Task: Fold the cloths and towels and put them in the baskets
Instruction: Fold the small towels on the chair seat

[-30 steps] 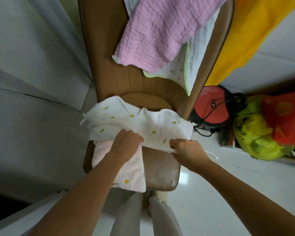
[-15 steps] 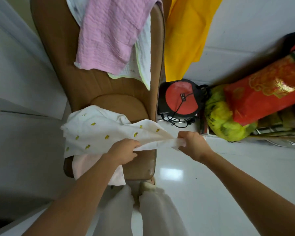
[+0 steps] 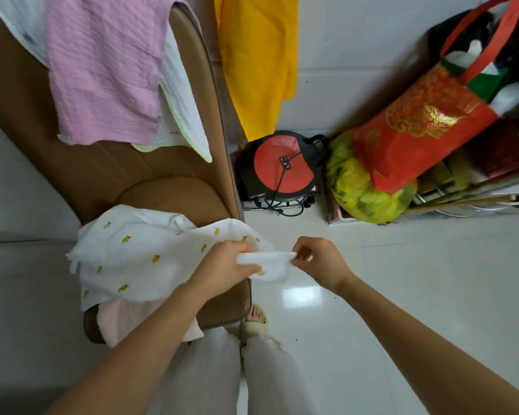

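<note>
A white cloth with small yellow prints (image 3: 138,250) lies over the front of a brown chair seat (image 3: 174,193). My left hand (image 3: 222,265) grips the cloth near its right corner. My right hand (image 3: 318,262) pinches the tip of that corner, and a short band of cloth is stretched between the two hands beyond the seat's right edge. A pale pink cloth (image 3: 117,322) lies under the white one at the seat's front. A pink towel (image 3: 102,70) and a white cloth with a green edge (image 3: 183,115) hang over the chair back. No basket is in view.
A yellow cloth (image 3: 258,55) hangs on the wall right of the chair. On the floor by the wall stand a red and black round device (image 3: 279,166), a yellow-green bag (image 3: 360,190) and a red bag (image 3: 417,136). My legs and a sandalled foot (image 3: 255,319) are below the seat.
The view has swung to the right, so the chair now sits at the left. My hands have drawn the cloth's right corner off the seat and pulled it taut between them.
</note>
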`<state>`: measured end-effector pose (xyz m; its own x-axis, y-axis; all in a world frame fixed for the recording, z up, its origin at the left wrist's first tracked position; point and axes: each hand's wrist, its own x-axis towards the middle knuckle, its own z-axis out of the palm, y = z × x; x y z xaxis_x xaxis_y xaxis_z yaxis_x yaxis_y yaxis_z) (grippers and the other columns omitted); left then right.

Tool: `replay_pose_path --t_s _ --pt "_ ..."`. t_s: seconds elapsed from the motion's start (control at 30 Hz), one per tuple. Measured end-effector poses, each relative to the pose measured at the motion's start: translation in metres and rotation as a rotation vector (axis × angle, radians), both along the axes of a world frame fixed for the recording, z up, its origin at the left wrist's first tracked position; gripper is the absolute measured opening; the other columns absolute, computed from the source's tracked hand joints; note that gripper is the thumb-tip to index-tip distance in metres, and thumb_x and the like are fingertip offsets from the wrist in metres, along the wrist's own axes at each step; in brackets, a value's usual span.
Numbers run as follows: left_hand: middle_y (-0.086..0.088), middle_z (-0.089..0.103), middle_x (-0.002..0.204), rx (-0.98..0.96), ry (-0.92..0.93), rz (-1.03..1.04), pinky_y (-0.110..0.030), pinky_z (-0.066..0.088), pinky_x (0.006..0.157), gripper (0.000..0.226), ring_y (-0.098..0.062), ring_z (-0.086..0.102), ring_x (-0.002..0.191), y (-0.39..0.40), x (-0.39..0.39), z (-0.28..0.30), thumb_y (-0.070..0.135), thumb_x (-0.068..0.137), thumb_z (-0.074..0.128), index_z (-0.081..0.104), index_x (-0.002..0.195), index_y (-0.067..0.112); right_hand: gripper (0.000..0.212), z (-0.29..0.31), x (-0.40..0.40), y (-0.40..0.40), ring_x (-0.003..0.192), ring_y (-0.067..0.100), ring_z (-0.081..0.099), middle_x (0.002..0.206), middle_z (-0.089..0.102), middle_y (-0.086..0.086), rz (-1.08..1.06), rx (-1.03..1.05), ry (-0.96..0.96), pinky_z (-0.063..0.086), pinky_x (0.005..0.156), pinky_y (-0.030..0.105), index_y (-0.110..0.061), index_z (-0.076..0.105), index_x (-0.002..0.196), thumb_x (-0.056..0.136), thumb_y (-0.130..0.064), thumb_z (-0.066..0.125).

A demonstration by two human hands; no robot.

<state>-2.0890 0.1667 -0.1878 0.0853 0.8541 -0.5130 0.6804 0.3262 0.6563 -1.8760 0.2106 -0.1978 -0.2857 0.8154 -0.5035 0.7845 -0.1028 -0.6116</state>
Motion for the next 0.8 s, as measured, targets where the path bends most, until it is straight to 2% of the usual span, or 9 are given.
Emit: replay_pose_path --t_s 0.07,0.13,0.3,0.37,0.43,0.5,0.6,0.7,0.8 --pt "0.008 0.059 0.07 -0.028 0.222 -0.034 -0.027 0.039 0.058 0.022 -0.011 0.057 0.072 -0.008 -0.014 -0.016 0.039 0.077 0.072 0.061 0.072 0.021 0.013 -0.024 0.002 -0.001 0.074 0.02 0.062 0.074 0.067 0.0 -0.064 -0.042 -0.039 0.051 0.07 0.033 -0.016 0.063 0.072 0.078 -0.005 0.061" --pt "0.005 0.063 0.082 -0.048 0.371 0.007 -0.027 0.039 0.064 0.019 -0.017 0.06 0.084 -0.012 -0.029 -0.035 0.041 0.083 0.067 0.064 0.085 0.022 0.009 -0.05 -0.001 -0.001 0.075 0.024 0.063 0.076 0.067 0.004 -0.154 -0.138 -0.077 0.052 0.07 0.032 -0.01 0.063 0.075 0.082 -0.007 0.058" --pt "-0.006 0.064 0.11 -0.09 0.553 0.162 -0.034 0.044 0.077 0.03 -0.025 0.059 0.102 -0.01 -0.052 -0.085 0.036 0.098 0.046 0.058 0.114 0.013 0.013 -0.12 -0.024 -0.011 0.065 0.021 0.055 0.078 0.061 0.011 -0.481 -0.481 0.041 0.045 0.056 0.022 -0.001 0.059 0.084 0.09 -0.012 0.055" --pt "-0.006 0.062 0.114 -0.11 0.621 0.14 -0.035 0.045 0.08 0.029 -0.025 0.058 0.107 -0.009 -0.057 -0.104 0.034 0.099 0.043 0.054 0.117 0.013 0.015 -0.147 -0.037 -0.017 0.068 0.023 0.054 0.08 0.06 0.012 -0.564 -0.523 0.04 0.048 0.064 0.03 -0.004 0.056 0.081 0.09 -0.016 0.055" --pt "-0.006 0.06 0.119 -0.125 0.643 0.104 -0.034 0.044 0.081 0.029 -0.025 0.057 0.11 -0.008 -0.062 -0.122 0.033 0.099 0.042 0.051 0.12 0.014 0.019 -0.172 -0.049 -0.021 0.07 0.025 0.048 0.078 0.054 0.012 -0.65 -0.525 0.02 0.045 0.066 0.037 -0.009 0.05 0.073 0.089 -0.019 0.055" --pt "-0.006 0.056 0.126 -0.144 0.64 0.068 -0.034 0.045 0.087 0.034 -0.024 0.054 0.116 -0.007 -0.062 -0.138 0.031 0.1 0.04 0.046 0.129 0.015 0.022 -0.191 -0.058 -0.022 0.069 0.024 0.041 0.079 0.047 0.012 -0.723 -0.559 0.015 0.039 0.063 0.034 -0.011 0.046 0.075 0.089 -0.025 0.055" --pt "-0.006 0.053 0.13 -0.165 0.632 0.048 -0.034 0.042 0.091 0.035 -0.024 0.052 0.119 -0.005 -0.059 -0.155 0.029 0.101 0.039 0.043 0.133 0.015 0.034 -0.21 -0.065 -0.022 0.074 0.025 0.054 0.088 0.057 0.013 -0.838 -0.724 0.066 0.047 0.067 0.033 -0.005 0.05 0.104 0.09 -0.033 0.06" --pt "-0.008 0.057 0.122 -0.137 0.6 0.062 -0.034 0.041 0.084 0.029 -0.027 0.054 0.113 -0.003 -0.059 -0.163 0.029 0.099 0.041 0.049 0.122 0.013 0.028 -0.219 -0.07 -0.019 0.081 0.026 0.06 0.082 0.06 0.011 -0.978 -0.737 0.133 0.053 0.087 0.038 0.001 0.055 0.103 0.087 -0.019 0.067" --pt "-0.006 0.06 0.113 -0.134 0.573 0.067 -0.033 0.039 0.077 0.033 -0.027 0.057 0.107 -0.001 -0.063 -0.163 0.04 0.097 0.045 0.052 0.115 0.013 0.016 -0.217 -0.075 -0.015 0.079 0.024 0.058 0.081 0.06 0.011 -1.078 -0.679 0.19 0.055 0.088 0.039 0.0 0.061 0.096 0.085 -0.009 0.067"
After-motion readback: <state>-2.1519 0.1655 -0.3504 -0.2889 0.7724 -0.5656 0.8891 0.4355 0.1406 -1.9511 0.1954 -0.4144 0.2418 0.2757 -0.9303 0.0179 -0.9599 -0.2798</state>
